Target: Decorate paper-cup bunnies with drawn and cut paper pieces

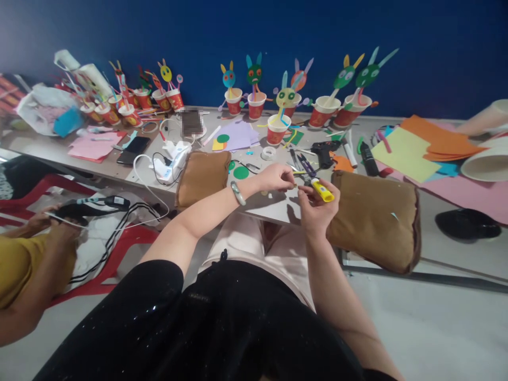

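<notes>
My left hand (281,179), with a bangle on its wrist, is closed in a pinch over the table's front edge. A tiny piece at its fingertips is too small to name. Close by on the right, my right hand (319,207) is wrapped round a short yellow tube (323,190) with a pale end. Its thumb and fingertip point towards my left fingertips, with a small gap between the hands. Just beyond them lie purple-handled scissors (307,165), a black glue gun (323,154) and a roll of white tape (268,153). Green paper circles (241,173) lie to the left.
Brown cushions (204,179) (373,217) flank my hands at the table edge. Paper cups with paper animal figures (279,129) stand along the blue wall. A power strip (172,161) with cables is at left, coloured paper (408,151) at right. Another person (35,254) sits at left.
</notes>
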The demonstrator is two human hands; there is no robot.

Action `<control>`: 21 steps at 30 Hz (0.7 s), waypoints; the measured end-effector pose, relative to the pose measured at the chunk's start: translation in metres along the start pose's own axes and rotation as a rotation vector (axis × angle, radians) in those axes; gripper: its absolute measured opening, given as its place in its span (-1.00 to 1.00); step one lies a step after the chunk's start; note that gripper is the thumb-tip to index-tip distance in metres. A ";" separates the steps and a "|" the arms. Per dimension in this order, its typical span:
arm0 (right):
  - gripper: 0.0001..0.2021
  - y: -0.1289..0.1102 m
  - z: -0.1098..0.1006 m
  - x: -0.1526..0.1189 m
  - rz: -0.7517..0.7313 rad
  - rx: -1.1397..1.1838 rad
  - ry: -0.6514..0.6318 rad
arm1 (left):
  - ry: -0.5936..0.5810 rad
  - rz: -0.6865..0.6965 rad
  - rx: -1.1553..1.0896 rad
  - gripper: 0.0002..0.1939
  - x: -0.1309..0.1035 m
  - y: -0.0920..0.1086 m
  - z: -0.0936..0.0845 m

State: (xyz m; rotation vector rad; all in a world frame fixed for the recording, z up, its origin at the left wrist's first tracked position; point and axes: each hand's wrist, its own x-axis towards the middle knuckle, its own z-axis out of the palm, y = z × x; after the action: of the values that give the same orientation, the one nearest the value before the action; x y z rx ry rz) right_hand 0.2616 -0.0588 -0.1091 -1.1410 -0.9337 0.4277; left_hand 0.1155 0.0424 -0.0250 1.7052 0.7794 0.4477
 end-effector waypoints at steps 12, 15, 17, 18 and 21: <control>-0.43 0.000 0.009 0.017 -0.030 -0.055 -0.079 | 0.091 0.143 0.082 -0.84 -0.008 -0.011 0.001; -0.42 0.000 0.006 0.021 -0.019 -0.071 -0.125 | 0.059 0.090 -0.037 -0.70 -0.006 -0.016 0.001; -0.40 0.000 0.005 0.022 -0.014 -0.070 -0.156 | 0.039 0.062 -0.095 -0.69 -0.005 -0.018 0.000; -0.39 0.000 0.005 0.023 -0.015 -0.069 -0.169 | 0.041 0.053 -0.110 -0.70 -0.006 -0.018 0.000; -0.39 0.002 0.005 0.024 -0.039 -0.086 -0.187 | 0.068 0.029 -0.116 -0.83 -0.007 -0.018 0.000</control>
State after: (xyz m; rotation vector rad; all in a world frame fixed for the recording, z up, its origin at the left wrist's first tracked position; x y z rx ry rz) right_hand 0.2716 -0.0381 -0.1002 -1.1729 -1.1449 0.4725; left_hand 0.1060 0.0401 -0.0411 1.6022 0.7640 0.5627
